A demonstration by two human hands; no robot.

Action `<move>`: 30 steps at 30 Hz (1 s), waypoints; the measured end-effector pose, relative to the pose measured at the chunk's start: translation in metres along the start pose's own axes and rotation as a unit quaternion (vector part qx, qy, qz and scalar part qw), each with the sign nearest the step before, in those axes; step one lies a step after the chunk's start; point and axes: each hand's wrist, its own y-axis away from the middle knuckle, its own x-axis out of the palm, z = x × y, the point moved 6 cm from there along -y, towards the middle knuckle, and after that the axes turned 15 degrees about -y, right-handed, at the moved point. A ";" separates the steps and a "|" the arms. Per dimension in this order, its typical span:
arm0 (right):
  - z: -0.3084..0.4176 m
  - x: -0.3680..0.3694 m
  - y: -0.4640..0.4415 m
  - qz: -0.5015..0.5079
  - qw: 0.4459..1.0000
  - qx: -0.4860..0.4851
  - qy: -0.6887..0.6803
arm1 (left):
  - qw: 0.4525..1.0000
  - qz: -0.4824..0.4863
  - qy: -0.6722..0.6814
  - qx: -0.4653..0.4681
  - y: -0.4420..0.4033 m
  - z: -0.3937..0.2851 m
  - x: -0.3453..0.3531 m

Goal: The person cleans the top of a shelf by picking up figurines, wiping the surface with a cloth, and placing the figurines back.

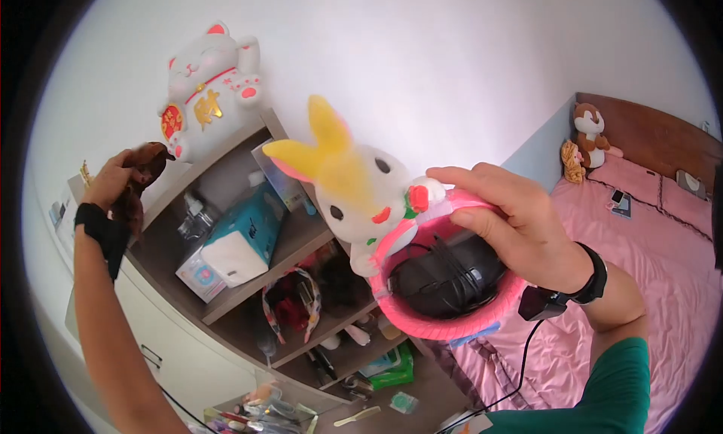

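Observation:
My right hand [512, 223] is closed on the rim of a pink basket [425, 328], thumb inside and fingers along the top. A white rabbit figure [369, 185] with yellow ears and a red rose forms one side of the basket. Inside lies a black computer mouse [429, 283] with its cable bundled on top. My left hand [109, 184] is closed on a dark brown crumpled cloth [147, 166] at the shelf unit's upper left. Part of that cloth hangs below the fingers. Just beyond it stands a white lucky cat figure [215, 95].
The shelf unit [301, 249] holds a blue-and-white tissue pack [245, 234], a clear pump bottle [197, 217] and a patterned headband [292, 306]. Below are a comb [358, 417] and a clear organiser [263, 411]. A pink bed [633, 283] with plush toys [591, 136] stands at right.

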 end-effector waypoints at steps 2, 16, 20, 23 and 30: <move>-0.004 -0.007 0.004 -0.004 1.000 0.011 0.020 | 0.999 0.049 -0.001 -0.025 0.003 -0.008 -0.001; 0.009 -0.028 0.016 -0.043 0.998 0.010 0.054 | 0.988 0.039 -0.083 -0.121 0.012 -0.018 -0.020; 0.012 -0.032 0.017 -0.034 0.999 0.015 0.031 | 0.989 0.053 -0.129 -0.050 -0.023 0.020 0.005; 0.014 -0.039 0.021 -0.031 0.999 0.024 0.034 | 0.976 0.176 -0.126 -0.036 -0.026 0.016 0.036; -0.003 -0.051 0.029 -0.045 0.998 0.025 0.046 | 0.943 0.314 -0.114 0.013 -0.009 -0.018 0.066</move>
